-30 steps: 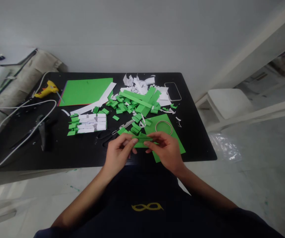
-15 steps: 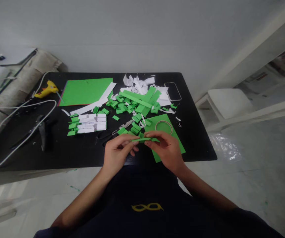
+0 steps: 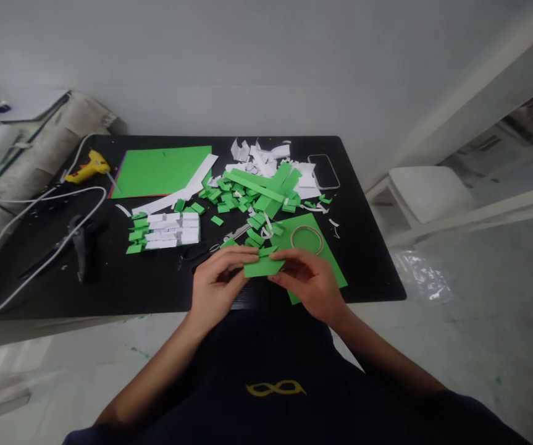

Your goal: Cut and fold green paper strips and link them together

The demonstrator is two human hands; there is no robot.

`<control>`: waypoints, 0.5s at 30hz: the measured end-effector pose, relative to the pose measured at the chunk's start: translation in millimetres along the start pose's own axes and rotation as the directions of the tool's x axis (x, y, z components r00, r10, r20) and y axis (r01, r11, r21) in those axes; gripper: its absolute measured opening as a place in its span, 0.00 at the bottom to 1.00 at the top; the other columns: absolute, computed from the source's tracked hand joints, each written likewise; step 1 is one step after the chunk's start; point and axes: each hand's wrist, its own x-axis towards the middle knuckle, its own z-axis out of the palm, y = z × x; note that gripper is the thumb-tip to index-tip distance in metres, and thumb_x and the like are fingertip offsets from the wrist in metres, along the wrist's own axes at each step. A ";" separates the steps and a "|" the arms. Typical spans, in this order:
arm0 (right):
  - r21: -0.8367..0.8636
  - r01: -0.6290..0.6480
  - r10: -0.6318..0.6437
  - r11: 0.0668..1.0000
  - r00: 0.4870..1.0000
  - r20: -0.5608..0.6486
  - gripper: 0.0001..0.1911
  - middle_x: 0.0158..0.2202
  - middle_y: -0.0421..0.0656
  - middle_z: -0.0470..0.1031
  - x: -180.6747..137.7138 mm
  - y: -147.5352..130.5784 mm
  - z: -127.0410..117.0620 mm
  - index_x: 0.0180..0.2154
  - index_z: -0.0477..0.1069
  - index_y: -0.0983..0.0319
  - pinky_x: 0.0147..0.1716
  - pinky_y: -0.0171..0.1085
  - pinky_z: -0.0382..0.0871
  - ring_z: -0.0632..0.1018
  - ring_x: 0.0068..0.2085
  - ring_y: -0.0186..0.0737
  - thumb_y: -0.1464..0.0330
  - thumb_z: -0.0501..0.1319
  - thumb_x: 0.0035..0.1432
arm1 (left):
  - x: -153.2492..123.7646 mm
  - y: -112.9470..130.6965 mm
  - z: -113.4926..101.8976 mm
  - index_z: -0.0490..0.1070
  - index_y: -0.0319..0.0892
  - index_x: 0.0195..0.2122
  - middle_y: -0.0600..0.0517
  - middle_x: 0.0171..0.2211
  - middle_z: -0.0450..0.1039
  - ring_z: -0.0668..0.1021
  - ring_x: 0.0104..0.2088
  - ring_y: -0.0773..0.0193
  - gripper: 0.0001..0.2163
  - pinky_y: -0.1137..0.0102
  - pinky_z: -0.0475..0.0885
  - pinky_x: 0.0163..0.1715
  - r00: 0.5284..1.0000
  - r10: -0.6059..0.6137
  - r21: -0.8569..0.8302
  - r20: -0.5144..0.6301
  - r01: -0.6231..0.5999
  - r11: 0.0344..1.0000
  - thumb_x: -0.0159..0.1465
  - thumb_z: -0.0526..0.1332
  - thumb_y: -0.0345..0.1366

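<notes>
A piece of green paper (image 3: 262, 266) with a folded upper edge is pinched between my two hands above the table's front edge. My left hand (image 3: 220, 281) grips its left end, thumb below and fingers on top. My right hand (image 3: 311, 281) is closed on the right end in a similar pinch. Just beyond them lie small folded green paper pieces (image 3: 254, 237) and scissors (image 3: 196, 252), partly hidden by my left hand. Under and beside my right hand is a green sheet (image 3: 331, 262) with a tape roll (image 3: 307, 228) on it.
A green-and-white folded paper assembly (image 3: 173, 230) lies at left, near a black tool (image 3: 79, 247) and a looping white cable (image 3: 34, 312). Behind are a yellow glue gun (image 3: 91, 167), green sheets (image 3: 159, 170), a heap of paper scraps (image 3: 266, 185) and a phone-shaped outline (image 3: 324, 172).
The green paper was seen nearly edge-on and has tilted, so its flat face now shows. Both hands keep their hold, with slight finger shifts.
</notes>
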 end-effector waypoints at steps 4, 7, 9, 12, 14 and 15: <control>-0.006 0.008 -0.008 1.000 1.000 0.013 0.17 0.45 0.39 0.85 -1.3 0.5 -1.9 0.46 0.82 0.51 0.49 0.45 0.85 0.86 0.45 0.43 0.65 0.78 0.54 | 0.9 0.2 -0.8 0.84 0.46 0.43 0.46 0.47 0.84 0.85 0.46 0.60 0.09 0.67 0.82 0.45 1.000 0.012 0.021 0.007 -0.012 1.000 0.65 0.70 0.26; -0.087 0.028 -0.027 0.996 1.000 0.015 0.17 0.44 0.40 0.86 -2.5 -2.0 -3.5 0.48 0.83 0.51 0.47 0.45 0.85 0.86 0.43 0.42 0.64 0.77 0.56 | 1.0 -1.5 -1.5 0.84 0.46 0.44 0.47 0.47 0.83 0.85 0.47 0.60 0.09 0.67 0.81 0.46 1.000 0.029 0.051 0.009 -0.030 0.998 0.65 0.70 0.26; -0.157 0.039 -0.036 0.987 0.999 0.016 0.17 0.40 0.40 0.86 -2.6 -3.6 -4.8 0.49 0.83 0.52 0.44 0.44 0.85 0.86 0.40 0.42 0.63 0.77 0.57 | 1.0 -2.6 -1.7 0.84 0.46 0.45 0.47 0.47 0.83 0.84 0.47 0.60 0.09 0.67 0.81 0.46 0.999 0.037 0.050 0.010 -0.037 0.998 0.65 0.70 0.26; -0.158 0.036 -0.034 0.987 0.999 0.015 0.15 0.36 0.40 0.86 -1.3 -4.2 -6.1 0.47 0.84 0.53 0.42 0.42 0.85 0.85 0.35 0.40 0.64 0.76 0.57 | 0.7 -3.4 -1.3 0.83 0.46 0.44 0.47 0.48 0.82 0.84 0.48 0.60 0.09 0.69 0.80 0.46 1.000 0.022 0.020 0.008 -0.022 1.000 0.65 0.70 0.26; -0.132 0.036 -0.035 0.991 0.999 0.006 0.13 0.35 0.39 0.86 0.2 -3.4 -5.9 0.44 0.85 0.53 0.41 0.41 0.84 0.85 0.35 0.40 0.65 0.77 0.55 | 0.2 -3.8 -0.6 0.83 0.45 0.43 0.48 0.48 0.81 0.84 0.48 0.61 0.09 0.69 0.80 0.46 1.000 0.012 -0.005 0.016 -0.012 1.000 0.65 0.70 0.26; -0.129 0.045 -0.046 0.991 0.999 0.000 0.11 0.35 0.39 0.86 1.0 -2.9 -5.6 0.42 0.86 0.53 0.41 0.40 0.84 0.86 0.35 0.40 0.65 0.77 0.55 | -0.1 -4.3 -0.1 0.83 0.45 0.43 0.48 0.48 0.81 0.83 0.48 0.61 0.09 0.69 0.80 0.47 1.000 0.013 -0.013 0.022 -0.013 1.000 0.65 0.70 0.25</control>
